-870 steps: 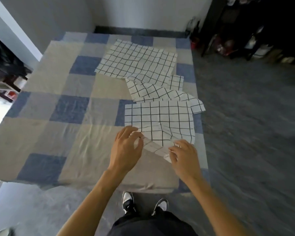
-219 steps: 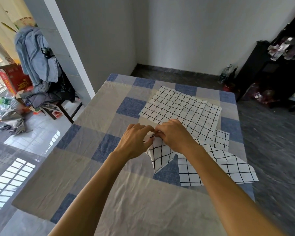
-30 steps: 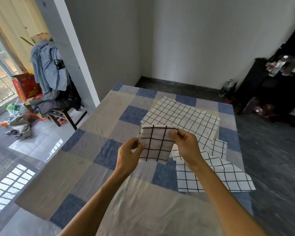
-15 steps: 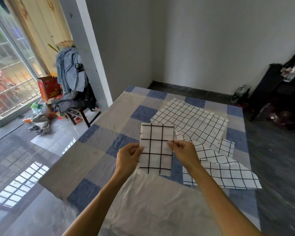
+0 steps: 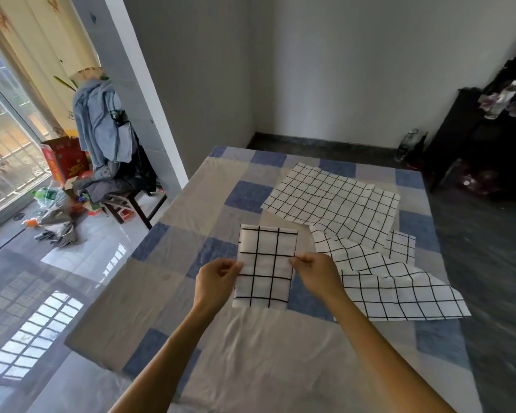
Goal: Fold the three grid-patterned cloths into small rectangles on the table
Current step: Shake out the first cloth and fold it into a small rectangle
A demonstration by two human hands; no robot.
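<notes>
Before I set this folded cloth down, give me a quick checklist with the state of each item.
1. Folded cloth is a small rectangle: ok.
2. Both hands grip it, left hand and right hand at opposite side edges: ok.
3. Layers aligned inside the fold: cannot tell.
4. Bare table to the left for setting it down: ok.
5. Near cloth folded: not ok, lies open and rumpled.
6. Far cloth folded: not ok, spread flat, overlapping the near one.
</notes>
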